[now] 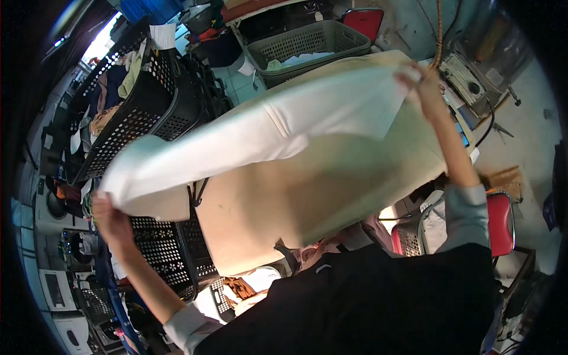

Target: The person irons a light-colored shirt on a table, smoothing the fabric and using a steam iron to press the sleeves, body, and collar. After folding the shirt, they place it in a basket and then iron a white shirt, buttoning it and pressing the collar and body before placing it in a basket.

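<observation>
A white cloth garment (236,145) is stretched out in the air between my two hands, its far and left parts blurred by motion. At its left end, my left hand (113,222) is closed on the edge. Off to the far right, my right hand (426,92) pinches the other end, which hangs in a fold below the fingers. Beneath the cloth lies a wide beige padded board (248,219), partly covered from view. Whether the garment is a shirt, trousers or something else I cannot tell.
Black perforated laundry baskets (127,127) full of clothes stand at the left. A grey-green basket (349,38) holding pale cloth sits behind the board. On the right are a metal box with a dial (467,83) and a red chair (500,225).
</observation>
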Demonstrator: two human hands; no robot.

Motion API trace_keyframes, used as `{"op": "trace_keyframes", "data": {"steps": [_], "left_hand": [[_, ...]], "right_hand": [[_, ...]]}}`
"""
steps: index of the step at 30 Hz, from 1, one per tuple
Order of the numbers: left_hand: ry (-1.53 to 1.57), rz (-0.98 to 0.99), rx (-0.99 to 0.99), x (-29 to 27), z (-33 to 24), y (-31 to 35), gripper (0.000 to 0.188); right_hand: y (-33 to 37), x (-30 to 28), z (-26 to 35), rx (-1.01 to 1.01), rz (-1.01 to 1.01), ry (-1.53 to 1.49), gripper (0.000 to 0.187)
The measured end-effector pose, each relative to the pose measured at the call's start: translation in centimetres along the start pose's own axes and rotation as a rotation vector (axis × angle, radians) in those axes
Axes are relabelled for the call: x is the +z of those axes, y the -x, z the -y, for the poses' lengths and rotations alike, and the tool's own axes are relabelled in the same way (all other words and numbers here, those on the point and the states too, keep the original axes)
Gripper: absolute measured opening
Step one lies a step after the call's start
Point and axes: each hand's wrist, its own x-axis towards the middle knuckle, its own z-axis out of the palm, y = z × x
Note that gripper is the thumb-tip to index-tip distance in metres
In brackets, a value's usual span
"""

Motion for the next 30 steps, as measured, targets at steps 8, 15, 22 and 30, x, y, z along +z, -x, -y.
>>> {"op": "trace_keyframes", "data": {"steps": [8, 15, 22, 30], "left_hand": [[-0.09, -0.21, 0.471, 0.3, -19.3, -6.5, 0.042], [-0.149, -0.001, -0.061, 9.5, -15.8, -6.9, 0.047], [-0.273, 0.372, -0.705, 13.6, 12.6, -3.0, 0.041], [-0.724, 0.364, -0.839, 15.0, 29.5, -3.4, 0.046]], "right_hand": [[-4.5, -6.3, 19.2, -0.499, -0.22, -0.456, 0.029], [-7.9, -8.9, 11.0, -0.237, -0.4, 0.064, 0.029], [3.3, 6.4, -13.7, 0.077, -0.111, 0.667, 0.031], [6.9, 14.3, -23.0, -0.242, 0.283, 0.853, 0.052]]}}
